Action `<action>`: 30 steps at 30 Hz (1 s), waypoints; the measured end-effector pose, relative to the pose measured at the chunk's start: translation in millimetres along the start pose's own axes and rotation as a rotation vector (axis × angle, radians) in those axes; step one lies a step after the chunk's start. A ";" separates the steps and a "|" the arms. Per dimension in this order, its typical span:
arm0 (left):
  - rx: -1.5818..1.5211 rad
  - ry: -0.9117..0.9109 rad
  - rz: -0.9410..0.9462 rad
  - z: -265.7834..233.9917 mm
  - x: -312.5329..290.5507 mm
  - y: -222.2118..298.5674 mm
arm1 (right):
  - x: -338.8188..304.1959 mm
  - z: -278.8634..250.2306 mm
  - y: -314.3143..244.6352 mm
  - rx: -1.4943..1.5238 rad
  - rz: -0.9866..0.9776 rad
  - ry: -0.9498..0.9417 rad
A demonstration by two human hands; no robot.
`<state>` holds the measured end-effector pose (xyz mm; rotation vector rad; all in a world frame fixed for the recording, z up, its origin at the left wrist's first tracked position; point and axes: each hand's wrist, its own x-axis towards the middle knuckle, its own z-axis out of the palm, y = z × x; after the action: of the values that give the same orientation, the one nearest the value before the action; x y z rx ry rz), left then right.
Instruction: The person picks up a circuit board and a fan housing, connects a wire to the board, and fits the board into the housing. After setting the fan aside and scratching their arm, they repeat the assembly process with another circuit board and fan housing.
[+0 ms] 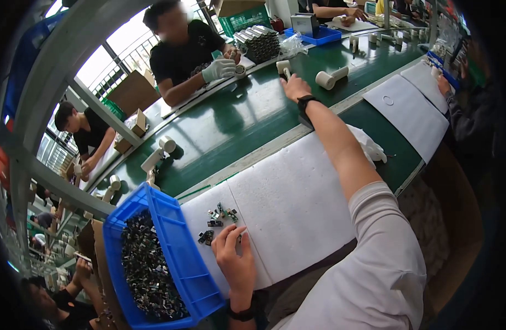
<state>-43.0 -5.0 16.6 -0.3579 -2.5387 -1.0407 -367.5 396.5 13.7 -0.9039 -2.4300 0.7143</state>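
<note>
My right hand (294, 86) reaches far out over the green conveyor belt (231, 121) and grips a white cylindrical part (283, 67); a black watch sits on that wrist. My left hand (234, 254) rests on the white foam mat (297, 203), fingers curled beside several small dark metal pieces (216, 220). To its left stands a blue bin (170, 236) full of small dark parts. Another white cylindrical part (330, 78) lies on the belt to the right of my right hand.
Across the belt a person in black with a white glove (219, 69) handles a part. More white cylinders (160, 154) lie on the belt at left. A second foam mat (412, 110), a white cloth (374, 147) and other workers surround me.
</note>
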 end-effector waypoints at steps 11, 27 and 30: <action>-0.112 -0.064 0.134 4.5 -6.0 2.9 | -0.2 -15.3 12.3 0.004 -0.118 -0.276; -0.018 -0.219 0.200 -3.3 3.8 13.2 | 23.3 31.2 -9.2 -0.399 -0.550 -0.203; -0.038 -0.244 0.200 -6.0 4.6 11.6 | 29.5 28.1 -8.6 -0.439 -0.614 -0.214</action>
<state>-41.5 -0.8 29.7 -0.7755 -2.6267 -1.0232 -407.4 402.6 4.0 -0.1763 -2.8896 0.0518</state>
